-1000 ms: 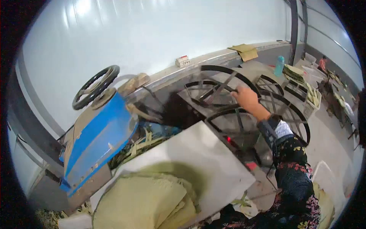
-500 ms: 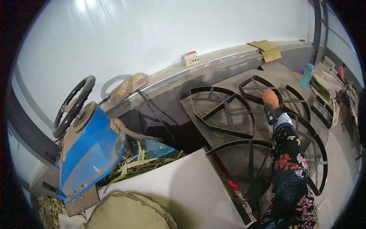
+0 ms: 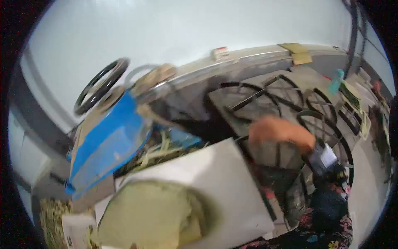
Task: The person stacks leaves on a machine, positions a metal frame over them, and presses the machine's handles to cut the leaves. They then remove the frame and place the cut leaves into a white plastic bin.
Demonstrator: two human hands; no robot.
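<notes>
My right hand point(image 3: 278, 133), with a dark wrist device point(image 3: 323, 158) and a floral sleeve, is smeared by motion above the nearest black fan-shaped metal frame point(image 3: 277, 179). Its fingers are too blurred to tell whether they hold or touch anything. Further back, several similar curved frames, including a black frame point(image 3: 286, 79), lie on the grey surface point(image 3: 227, 108). On a white board point(image 3: 244, 209) at the front rests a pale green, roughly round stack of what look like thin sheets point(image 3: 143, 216). My left hand is not in view.
At left stands a blue machine housing point(image 3: 108, 139) beside a black handwheel point(image 3: 99, 87). Long leaf strips point(image 3: 159, 155) lie at its base. A ledge point(image 3: 244, 58) bears a small box point(image 3: 220, 52) and yellowish sheets point(image 3: 299, 54). A turquoise bottle point(image 3: 336, 81) stands at right.
My right hand has come back from the far frames toward me and to the left, above the nearest frame. The view has shifted, so the scene sits slightly further right.
</notes>
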